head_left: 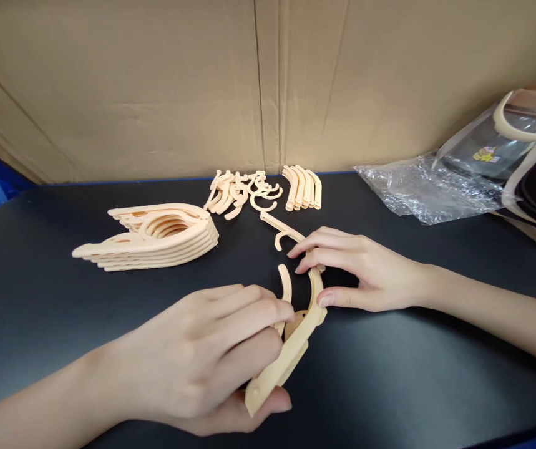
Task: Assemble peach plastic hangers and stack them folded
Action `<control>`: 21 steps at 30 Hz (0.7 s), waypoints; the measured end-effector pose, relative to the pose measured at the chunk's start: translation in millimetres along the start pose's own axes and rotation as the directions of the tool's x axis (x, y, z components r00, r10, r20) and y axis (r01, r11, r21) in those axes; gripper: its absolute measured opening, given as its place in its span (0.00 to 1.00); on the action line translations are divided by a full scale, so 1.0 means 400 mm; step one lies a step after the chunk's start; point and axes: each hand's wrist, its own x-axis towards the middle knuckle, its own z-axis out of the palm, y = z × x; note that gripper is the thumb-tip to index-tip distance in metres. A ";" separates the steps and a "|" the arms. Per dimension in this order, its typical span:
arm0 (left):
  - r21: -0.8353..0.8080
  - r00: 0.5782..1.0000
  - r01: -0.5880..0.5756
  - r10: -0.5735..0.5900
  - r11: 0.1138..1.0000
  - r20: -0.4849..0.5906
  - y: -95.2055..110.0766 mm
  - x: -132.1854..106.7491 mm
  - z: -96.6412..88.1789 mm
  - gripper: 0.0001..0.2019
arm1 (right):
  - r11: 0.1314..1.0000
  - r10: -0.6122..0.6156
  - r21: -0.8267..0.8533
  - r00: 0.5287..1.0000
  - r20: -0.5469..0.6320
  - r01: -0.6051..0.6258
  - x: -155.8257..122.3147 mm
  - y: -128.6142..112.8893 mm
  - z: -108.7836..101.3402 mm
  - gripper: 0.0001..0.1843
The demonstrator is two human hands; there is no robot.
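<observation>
A cream plastic folding clothes hanger is in front of me, slanting from near the bottom of the view up toward the back. Wrapped round its near end is my left hand, with the thumb below and the fingers over the top. My right hand grips it farther up, the thumb on the near arm and the fingertips by the middle joint. Beyond those fingers a thin far arm with a small curved hook reaches away. A curved piece stands up beside my left fingers; its lower end is hidden.
Folded hangers are stacked at left on the black table. Loose hooks and curved tube pieces lie at the back. A clear plastic bag and a transparent bag with cream trim are at right. Cardboard stands behind.
</observation>
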 end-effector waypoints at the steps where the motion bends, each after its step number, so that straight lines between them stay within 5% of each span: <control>1: 0.007 1.000 -0.005 0.005 1.000 -0.017 -0.001 0.000 0.000 0.08 | 1.000 -0.002 0.001 1.000 -0.002 0.002 0.000 0.000 0.000 0.18; 5: 0.010 0.998 0.002 -0.002 1.000 -0.063 -0.003 -0.002 0.002 0.02 | 1.000 -0.006 0.001 1.000 -0.005 0.006 -0.001 0.001 0.001 0.17; 21: -0.115 0.996 0.089 -0.090 0.989 -0.005 -0.013 -0.010 -0.004 0.18 | 1.000 -0.028 0.012 0.999 -0.019 0.029 0.000 0.001 0.002 0.14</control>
